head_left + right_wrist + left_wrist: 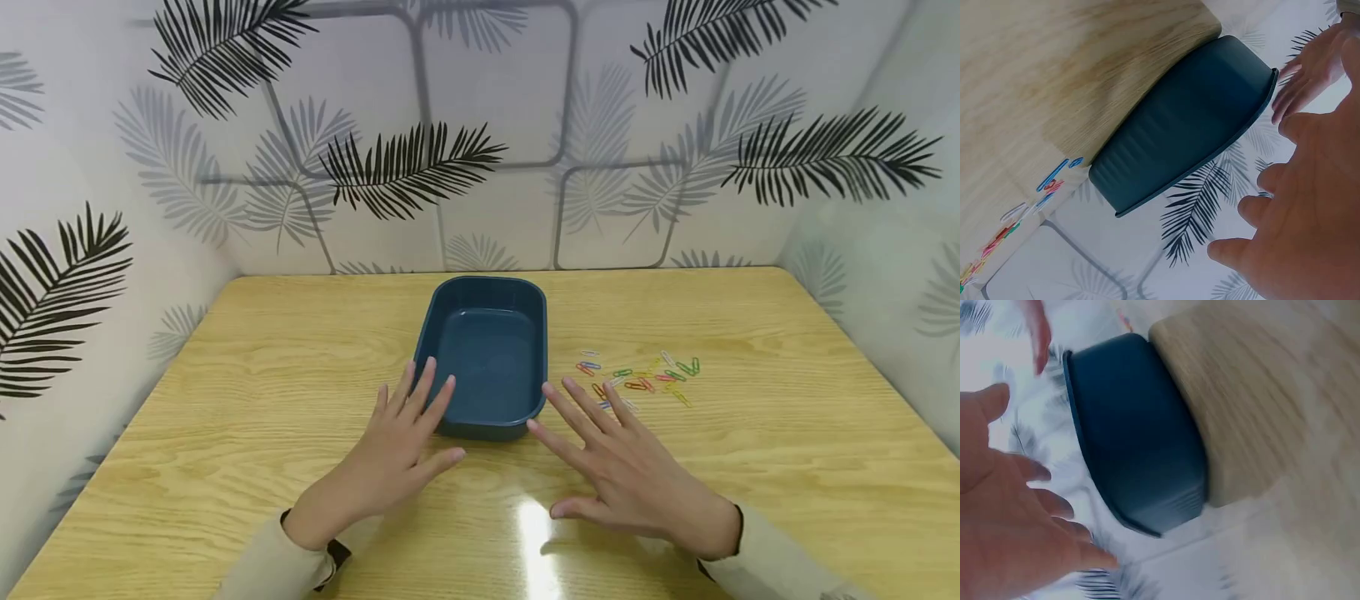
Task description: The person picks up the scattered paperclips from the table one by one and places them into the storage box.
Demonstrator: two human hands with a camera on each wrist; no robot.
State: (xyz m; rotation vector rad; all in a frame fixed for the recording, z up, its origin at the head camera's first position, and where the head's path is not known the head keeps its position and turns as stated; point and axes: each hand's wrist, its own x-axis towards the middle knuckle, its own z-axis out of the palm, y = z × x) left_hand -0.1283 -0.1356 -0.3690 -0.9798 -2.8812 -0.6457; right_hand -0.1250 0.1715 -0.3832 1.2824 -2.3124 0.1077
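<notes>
A dark blue rectangular tub with rounded corners sits on the wooden table, its inside bare. My left hand hovers by its near left corner, fingers spread, the fingertips overlapping the rim in the head view. On the other side, my right hand is held with fingers apart near the tub's front right corner. Neither hand holds anything. Several coloured paper clips lie scattered to the right of the tub, a few partly behind the right fingertips. In the right wrist view, the paper clips trail away beside the tub.
The light wooden table runs back to a wall printed with leaf patterns. More patterned wall stands at both sides. A bright light reflection shows on the tabletop between the forearms.
</notes>
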